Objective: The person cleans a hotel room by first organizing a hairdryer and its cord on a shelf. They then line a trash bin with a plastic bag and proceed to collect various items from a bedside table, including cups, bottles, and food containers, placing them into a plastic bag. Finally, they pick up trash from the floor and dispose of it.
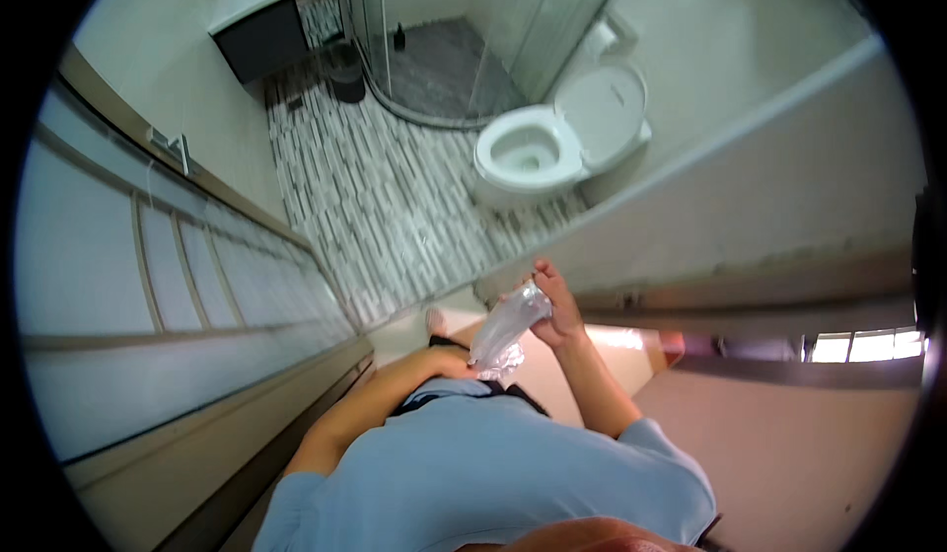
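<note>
A crumpled piece of clear plastic, perhaps a bag or film [507, 326], stretches between my two hands in front of my waist. My right hand [555, 304] grips its upper end, with the fingers curled around it. At its lower end, my left hand [453, 364] is close against my waist and touches the plastic; its fingertips are partly hidden. Shiny loose folds hang below the plastic near my left hand.
Beyond a doorway lies a bathroom with a patterned tile floor [370, 182]. An open toilet [525, 150] stands at the right, a glass shower [444, 64] behind, and a dark bin [346, 75] beside a vanity [260, 38]. A frosted panelled door [177, 271] is at my left.
</note>
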`<state>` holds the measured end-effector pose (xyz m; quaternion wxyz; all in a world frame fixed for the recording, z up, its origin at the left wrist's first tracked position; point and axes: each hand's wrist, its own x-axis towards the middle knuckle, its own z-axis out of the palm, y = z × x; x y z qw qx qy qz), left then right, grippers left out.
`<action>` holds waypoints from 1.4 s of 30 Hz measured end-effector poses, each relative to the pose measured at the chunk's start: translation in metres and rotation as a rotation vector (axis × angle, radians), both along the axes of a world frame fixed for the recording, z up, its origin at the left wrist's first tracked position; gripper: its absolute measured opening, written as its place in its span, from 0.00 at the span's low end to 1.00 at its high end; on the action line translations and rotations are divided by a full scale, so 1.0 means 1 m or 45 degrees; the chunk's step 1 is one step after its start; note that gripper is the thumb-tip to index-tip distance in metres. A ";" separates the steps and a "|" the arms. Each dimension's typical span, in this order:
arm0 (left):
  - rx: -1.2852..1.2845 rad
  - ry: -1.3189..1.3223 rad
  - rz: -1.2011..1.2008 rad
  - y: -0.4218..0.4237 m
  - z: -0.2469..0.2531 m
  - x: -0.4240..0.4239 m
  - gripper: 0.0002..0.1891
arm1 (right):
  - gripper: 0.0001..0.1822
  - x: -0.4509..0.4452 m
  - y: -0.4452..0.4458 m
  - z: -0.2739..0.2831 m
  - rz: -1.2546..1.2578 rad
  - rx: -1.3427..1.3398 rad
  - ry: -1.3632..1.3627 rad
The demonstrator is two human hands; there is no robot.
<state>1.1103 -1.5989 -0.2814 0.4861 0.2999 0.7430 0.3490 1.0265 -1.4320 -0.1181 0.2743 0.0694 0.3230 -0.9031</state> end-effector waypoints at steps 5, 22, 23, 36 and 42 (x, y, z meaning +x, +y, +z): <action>0.292 -0.116 -0.127 0.007 0.010 -0.083 0.21 | 0.08 -0.090 -0.017 0.029 -0.067 -0.058 0.268; 1.562 -1.503 1.943 -0.190 -0.035 -0.305 0.11 | 0.15 -0.243 -0.207 -0.112 0.754 1.270 1.419; 1.779 -1.542 1.877 -0.219 -0.041 -0.322 0.11 | 0.16 -0.266 -0.230 -0.114 0.793 1.189 1.443; 0.016 -0.023 2.566 -0.516 -0.143 -0.308 0.14 | 0.10 -0.598 -0.453 -0.316 1.333 1.090 0.219; -0.765 -0.532 2.709 -0.468 -0.141 -0.288 0.14 | 0.14 -0.826 -0.585 -0.458 1.036 1.431 -0.118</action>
